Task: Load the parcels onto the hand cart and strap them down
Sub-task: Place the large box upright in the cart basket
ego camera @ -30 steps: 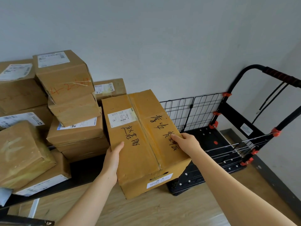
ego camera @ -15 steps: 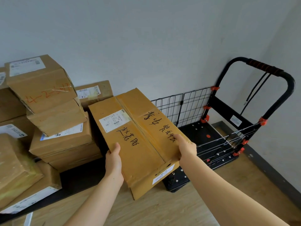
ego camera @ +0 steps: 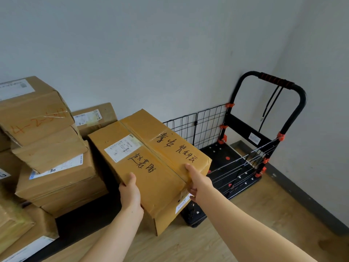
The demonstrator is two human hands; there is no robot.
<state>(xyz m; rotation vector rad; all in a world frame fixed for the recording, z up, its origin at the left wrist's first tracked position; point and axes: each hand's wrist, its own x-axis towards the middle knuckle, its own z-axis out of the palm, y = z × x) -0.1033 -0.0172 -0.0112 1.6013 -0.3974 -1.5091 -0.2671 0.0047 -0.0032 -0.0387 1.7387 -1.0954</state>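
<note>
Cardboard parcel (ego camera: 151, 163), scrawled with black handwriting, hangs tilted between two bare hands: the left hand (ego camera: 130, 193) grips its near edge, thumb on top, and the right hand (ego camera: 198, 184) clasps the near right corner. From the parcel, the black hand cart (ego camera: 243, 127) stands at two o'clock by the wall (ego camera: 170, 53), and stacked parcels (ego camera: 56, 178) sit at nine o'clock.
</note>
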